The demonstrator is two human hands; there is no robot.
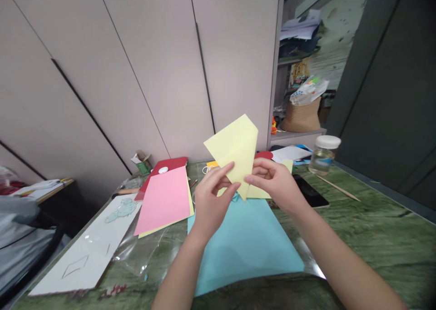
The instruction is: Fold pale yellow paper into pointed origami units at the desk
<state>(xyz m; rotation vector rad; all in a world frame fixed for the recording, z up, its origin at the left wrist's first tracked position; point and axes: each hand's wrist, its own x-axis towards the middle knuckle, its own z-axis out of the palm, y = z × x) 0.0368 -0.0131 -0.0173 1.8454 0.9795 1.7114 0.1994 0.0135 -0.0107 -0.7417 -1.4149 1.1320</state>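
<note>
A folded sheet of pale yellow paper (235, 148), narrowing to a point at its bottom, is held up above the table between both hands. My left hand (213, 201) pinches its left lower side between thumb and fingers. On the other side, my right hand (272, 182) is closed on the right edge, its thumb tip near the lower point. Under the hands lies a large light blue sheet (245, 251). Another yellow piece shows partly behind the held paper; my hands hide much of it.
Left of the blue sheet are pink paper (166, 198), a red folder (173, 163) and a white drawing sheet (91, 242). To the right lie a black phone (309, 192), a wooden stick (339, 188) and a white-lidded jar (323, 157). Cabinet doors (153, 64) stand behind the table.
</note>
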